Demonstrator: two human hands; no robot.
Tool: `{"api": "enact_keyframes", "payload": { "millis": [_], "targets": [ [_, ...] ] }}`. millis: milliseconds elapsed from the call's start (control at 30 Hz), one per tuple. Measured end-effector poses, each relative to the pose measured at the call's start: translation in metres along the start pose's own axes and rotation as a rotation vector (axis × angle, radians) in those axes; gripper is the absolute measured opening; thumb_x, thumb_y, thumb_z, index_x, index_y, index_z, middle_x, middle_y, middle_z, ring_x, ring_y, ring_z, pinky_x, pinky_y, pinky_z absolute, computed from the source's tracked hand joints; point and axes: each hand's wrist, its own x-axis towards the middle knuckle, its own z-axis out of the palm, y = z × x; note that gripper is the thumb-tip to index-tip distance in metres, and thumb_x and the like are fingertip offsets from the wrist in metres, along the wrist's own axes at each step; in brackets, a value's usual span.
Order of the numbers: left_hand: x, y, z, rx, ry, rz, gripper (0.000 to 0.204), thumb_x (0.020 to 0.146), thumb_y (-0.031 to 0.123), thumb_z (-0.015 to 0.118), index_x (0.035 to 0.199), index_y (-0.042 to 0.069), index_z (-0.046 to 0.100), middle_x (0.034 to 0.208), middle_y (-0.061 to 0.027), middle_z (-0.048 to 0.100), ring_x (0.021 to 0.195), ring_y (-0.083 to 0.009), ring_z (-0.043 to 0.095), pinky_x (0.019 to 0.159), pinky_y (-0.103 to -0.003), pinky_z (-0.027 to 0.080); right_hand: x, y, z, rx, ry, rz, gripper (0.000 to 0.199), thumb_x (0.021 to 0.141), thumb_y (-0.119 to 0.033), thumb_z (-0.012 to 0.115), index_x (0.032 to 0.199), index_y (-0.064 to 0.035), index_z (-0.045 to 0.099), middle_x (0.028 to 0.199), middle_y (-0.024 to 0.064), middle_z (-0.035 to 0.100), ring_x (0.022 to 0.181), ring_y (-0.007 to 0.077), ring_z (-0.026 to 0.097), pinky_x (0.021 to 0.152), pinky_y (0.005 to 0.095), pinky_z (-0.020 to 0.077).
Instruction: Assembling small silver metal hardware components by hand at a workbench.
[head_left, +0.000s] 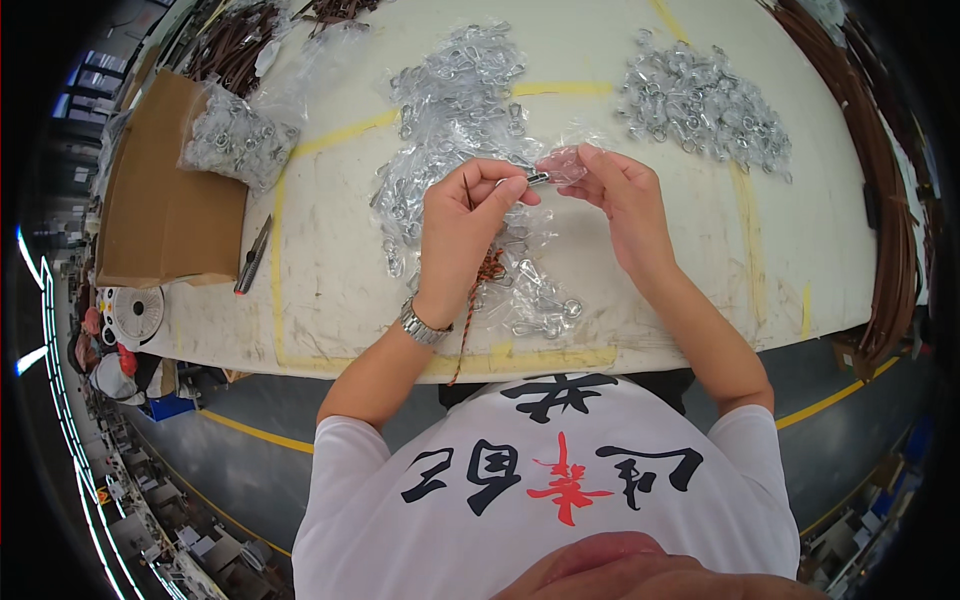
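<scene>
We pinch small metal clip [537, 178] in left hand [462, 228] fingertips; right hand [618, 200] closed on clear bag [562, 163]. Keep grip firm, work low over tabletop [330, 270], brown cord [487, 268] trailing clear.

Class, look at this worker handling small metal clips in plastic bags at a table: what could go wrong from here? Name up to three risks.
1. The small metal piece is pinched only at the fingertips of the left hand and right hand; it might slip into the bagged clips below.
2. A brown cord hangs under the left hand and over the table edge; it may snag.
3. The cutter lies near the left elbow's path.
</scene>
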Motion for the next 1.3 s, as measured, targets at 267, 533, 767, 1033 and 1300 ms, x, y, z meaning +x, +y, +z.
{"api": "enact_keyframes", "payload": {
  "millis": [267, 533, 767, 1033, 1300],
  "targets": [
    [0.003, -0.006, 0.0, -0.016, -0.002, -0.038, 0.011, 0.101, 0.012, 0.068, 0.106, 0.003, 0.072, 0.087, -0.0051, 0.077, 0.054, 0.0018, 0.037, 0.048, -0.018, 0.027, 0.003, 0.005, -0.002, 0.015, -0.039, -0.024, 0.037, 0.109, -0.026, 0.056, 0.117, 0.0058, 0.073, 0.114, 0.0163, 0.078, 0.108, 0.0206, 0.074, 0.092, 0.0317, 0.0568],
    [0.009, -0.018, -0.004, -0.264, -0.016, -0.046, 0.012, 0.101, 0.013, 0.069, 0.106, 0.001, 0.068, 0.086, -0.0096, 0.077, 0.05, 0.0009, 0.038, 0.045, -0.018, 0.028, 0.004, 0.008, -0.001, -0.021, -0.017, -0.03, 0.039, 0.109, -0.029, 0.057, 0.117, 0.0045, 0.074, 0.113, 0.0142, 0.078, 0.104, 0.019, 0.075, 0.09, 0.0318, 0.0581],
    [0.011, -0.018, -0.004, -0.277, -0.055, -0.056, 0.013, 0.101, 0.013, 0.069, 0.108, 0.002, 0.069, 0.088, -0.0095, 0.076, 0.049, 0.0001, 0.038, 0.045, -0.018, 0.029, 0.009, 0.006, -0.002, -0.009, -0.014, 0.019, 0.039, 0.109, -0.029, 0.056, 0.117, 0.0049, 0.074, 0.114, 0.0147, 0.078, 0.104, 0.0193, 0.075, 0.092, 0.0316, 0.0573],
    [0.009, -0.021, -0.008, -0.275, -0.066, -0.075, 0.013, 0.102, 0.013, 0.068, 0.11, 0.002, 0.069, 0.09, -0.0099, 0.077, 0.049, 0.0001, 0.038, 0.045, -0.018, 0.029, 0.005, 0.002, -0.003, 0.02, -0.024, 0.053, 0.037, 0.109, -0.025, 0.05, 0.12, 0.0052, 0.07, 0.119, 0.0187, 0.077, 0.109, 0.0213, 0.074, 0.096, 0.034, 0.0568],
    [0.008, -0.018, -0.006, -0.247, -0.086, -0.07, 0.014, 0.103, 0.013, 0.067, 0.111, 0.001, 0.069, 0.092, -0.0102, 0.077, 0.049, -0.0006, 0.039, 0.045, -0.018, 0.029, 0.006, 0.01, -0.002, -0.01, -0.011, 0.021, 0.036, 0.109, -0.024, 0.054, 0.12, 0.0052, 0.07, 0.117, 0.0169, 0.077, 0.106, 0.0214, 0.075, 0.095, 0.0339, 0.0576]
  ]
}}
